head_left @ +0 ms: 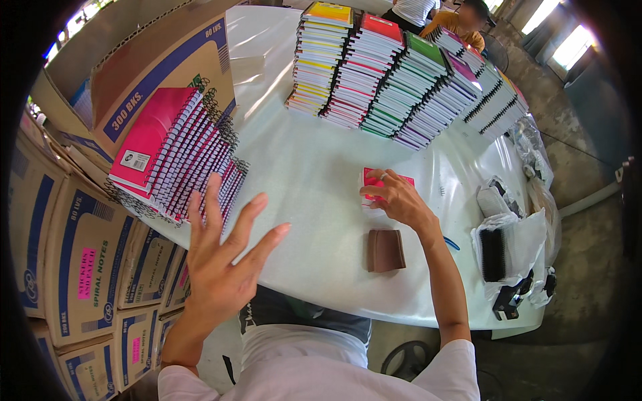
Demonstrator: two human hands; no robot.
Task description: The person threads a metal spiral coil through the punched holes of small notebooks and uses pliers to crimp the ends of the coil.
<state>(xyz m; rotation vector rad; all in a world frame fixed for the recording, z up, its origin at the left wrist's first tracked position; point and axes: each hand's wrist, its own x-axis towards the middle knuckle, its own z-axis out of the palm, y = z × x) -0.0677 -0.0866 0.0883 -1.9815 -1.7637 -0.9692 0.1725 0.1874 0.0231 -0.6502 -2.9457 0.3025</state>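
My left hand (226,264) is raised with its fingers spread, holding nothing. Just beyond its fingertips stands a tall stack of pink-covered spiral notebooks (148,144). The top notebook has a small white label. Over the middle right of the table, my right hand (401,199) curls its fingers round a small pink-and-white stack (368,179), which is partly hidden under them. Nearer to me lies a brown block-like piece (386,251) with a curved side. A blue pen-like stick (451,243) shows beside my right forearm.
Tall notebook stacks in yellow (321,63), red (368,67), green (408,87) and purple (441,103) line the table's far side. An open carton (164,73) stands at the far left, above piled cartons (87,267). Plastic bags with black coils (511,244) lie right. A person (461,27) sits beyond.
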